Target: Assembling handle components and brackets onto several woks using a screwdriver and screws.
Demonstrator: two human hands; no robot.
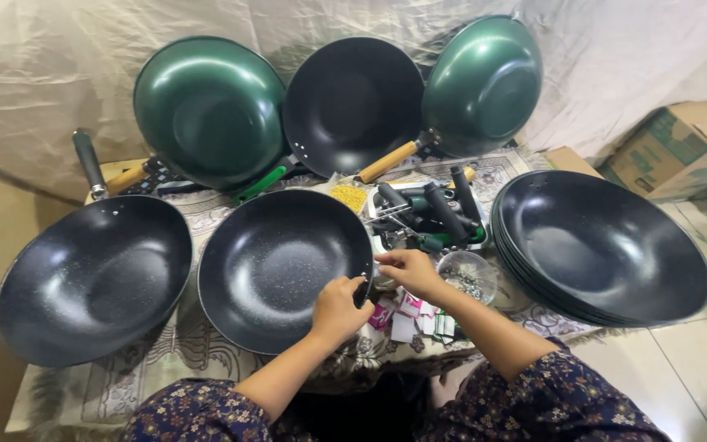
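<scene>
floral sleeves [206, 413] sit lowest in view, both forearms reaching up to a dark speckled pan [276, 266] lying on a patterned cloth [124, 385]. left hand [339, 309] curls its fingers over the pan's right rim, gripping it. right hand [407, 270] pinches at that same rim edge — whether anything small sits between its fingertips cannot be made out. just beside lie a clear bowl of small metal bits [468, 277], black handles in a tray [439, 211] and a stack of pans [603, 245].
</scene>
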